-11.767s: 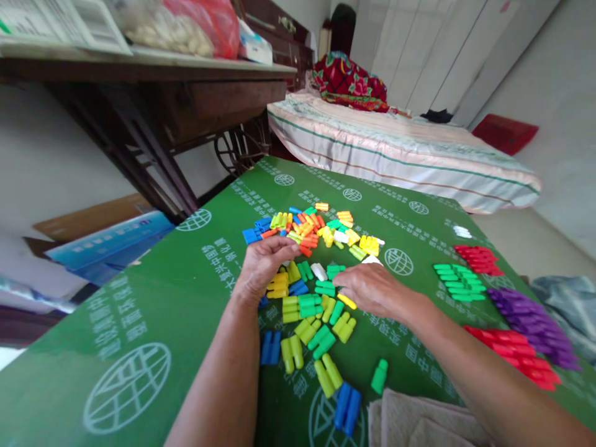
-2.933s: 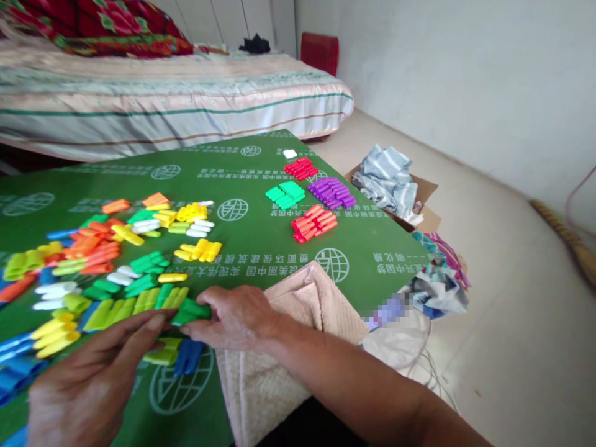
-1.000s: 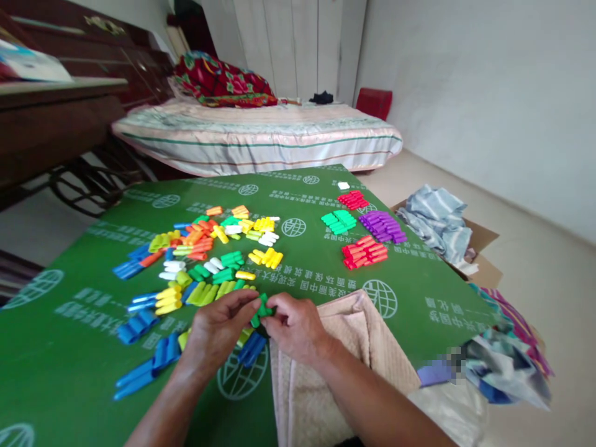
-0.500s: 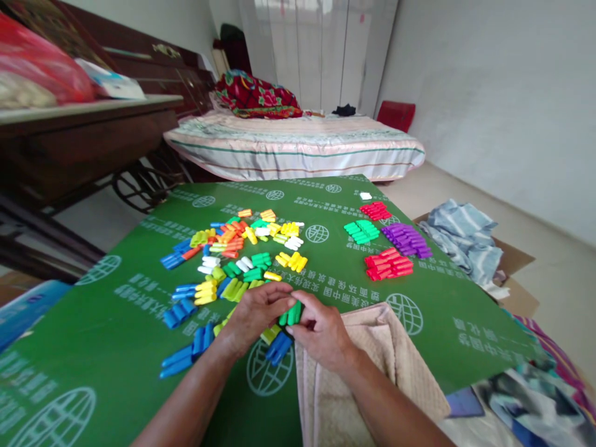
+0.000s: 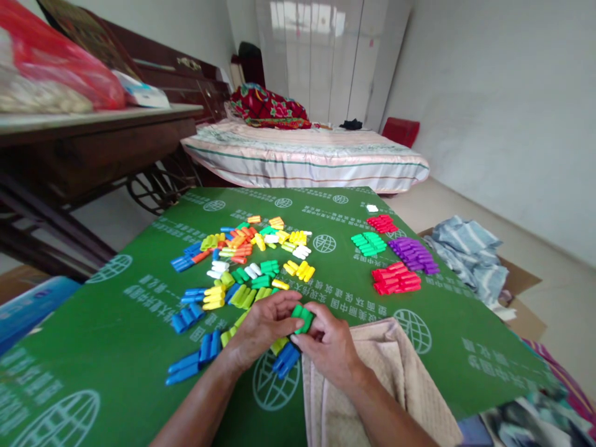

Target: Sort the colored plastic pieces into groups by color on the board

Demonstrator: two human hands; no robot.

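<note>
Currently, in the head view, a green block is held above the near part of the counter, pinched between the fingers of the left hand and right hand, with loose blocks to the left, towel to the near right. Pressure should probably be applied evenly, straight from both sides, without twisting.

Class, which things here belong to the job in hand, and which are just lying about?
Apparently in use: green block between left hand and right hand, yellow blocks, purple blocks, red blocks.

Seemingly lying about: folded towel, red bag, striped cloth.
</note>
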